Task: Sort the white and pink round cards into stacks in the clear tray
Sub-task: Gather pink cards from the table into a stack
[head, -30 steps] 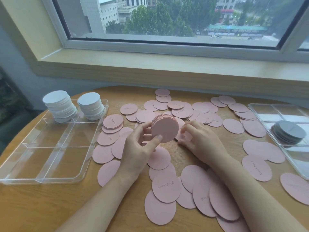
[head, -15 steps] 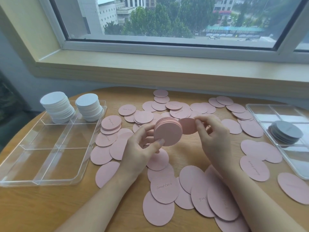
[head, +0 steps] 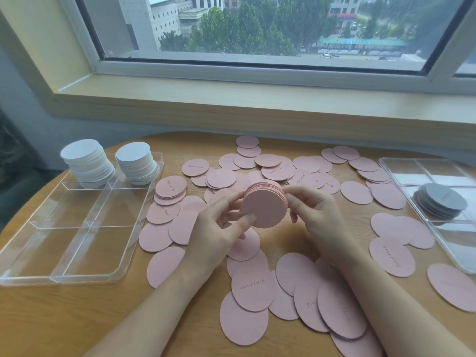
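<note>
Left hand (head: 219, 228) grips a thick stack of pink cards (head: 264, 206) just above the bench (head: 64, 318), thumb across the near face, fingers curled behind; right hand (head: 313, 210) closes in on the stack's right edge, fingertips pinching it, apparently seating or squaring a card w/ the rest. Step in hand, by the look of it: gathering pink rounds into one pile, approx. mid-task. The held stack looks even, edges nearly flush, faces matte and plain on the near side. Many loose pink cards (head: 253, 289) lie scattered and overlapping around both forearms, some printed w/ script lettering, and a small pile of pinks (head: 171, 188) sits just beside the clear tray (head: 85, 274) at left. Two white stacks (head: 87, 163) already stand in that tray's far compartments; its near compartments hold nothing. Next move likely calls for picking up more pinks, or carrying the pile left into a free compartment, kept pinched firmly so the thin cards don't fan out. A second tray (head: 386, 163) at right holds a grey stack (head: 441, 202). Window (head: 257, 27) behind.
</note>
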Action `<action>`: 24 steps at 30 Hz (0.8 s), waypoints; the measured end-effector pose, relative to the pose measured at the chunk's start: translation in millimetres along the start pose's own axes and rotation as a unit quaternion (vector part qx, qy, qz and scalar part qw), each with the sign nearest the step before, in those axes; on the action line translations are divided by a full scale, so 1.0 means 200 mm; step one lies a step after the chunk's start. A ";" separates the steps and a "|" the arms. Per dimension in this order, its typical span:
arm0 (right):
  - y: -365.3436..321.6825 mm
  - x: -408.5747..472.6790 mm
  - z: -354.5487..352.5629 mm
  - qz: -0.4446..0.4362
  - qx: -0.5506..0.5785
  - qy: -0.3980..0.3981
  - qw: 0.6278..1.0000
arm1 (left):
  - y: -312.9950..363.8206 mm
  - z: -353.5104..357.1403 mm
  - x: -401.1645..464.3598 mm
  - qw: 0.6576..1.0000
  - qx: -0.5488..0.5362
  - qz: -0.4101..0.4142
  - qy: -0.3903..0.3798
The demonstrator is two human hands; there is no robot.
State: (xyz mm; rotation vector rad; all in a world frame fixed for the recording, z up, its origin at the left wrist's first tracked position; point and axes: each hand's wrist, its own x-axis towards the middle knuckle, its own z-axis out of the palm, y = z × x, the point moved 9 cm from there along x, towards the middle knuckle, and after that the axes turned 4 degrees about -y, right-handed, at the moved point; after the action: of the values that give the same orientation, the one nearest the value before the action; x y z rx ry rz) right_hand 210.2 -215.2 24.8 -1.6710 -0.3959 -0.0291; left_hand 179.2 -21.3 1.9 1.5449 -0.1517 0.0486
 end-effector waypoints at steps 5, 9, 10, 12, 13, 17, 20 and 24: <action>0.01 0.03 -0.04 -0.058 -0.209 0.020 0.976 | 0.03 -0.01 0.00 1.000 0.007 0.008 0.005; 0.11 0.06 -0.02 -0.055 -0.427 -0.025 0.902 | 0.04 -0.03 0.00 1.000 0.012 0.008 0.020; 0.15 0.06 0.00 -0.042 -0.440 -0.050 0.896 | 0.03 -0.04 0.00 1.000 0.011 0.007 0.023; 0.20 0.06 0.02 -0.023 -0.454 -0.085 0.887 | 0.03 -0.04 0.00 1.000 0.010 0.006 0.026; 0.21 0.06 0.02 -0.015 -0.460 -0.092 0.883 | 0.03 -0.04 0.00 1.000 0.010 0.008 0.026; 0.18 0.06 0.02 -0.020 -0.460 -0.074 0.885 | 0.04 -0.04 0.00 1.000 0.010 0.016 0.025; 0.16 0.06 0.01 -0.031 -0.468 -0.045 0.882 | 0.04 -0.04 0.00 0.999 0.011 0.021 0.025; 0.14 0.06 0.00 -0.028 -0.493 -0.033 0.869 | 0.04 -0.04 0.00 0.999 0.007 0.018 0.029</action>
State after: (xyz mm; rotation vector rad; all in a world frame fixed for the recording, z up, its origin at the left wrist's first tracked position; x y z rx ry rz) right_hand 230.1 -214.6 0.6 -2.6799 -0.5258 -0.2555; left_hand 178.7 -12.5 8.9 1.5523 -0.1337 0.1227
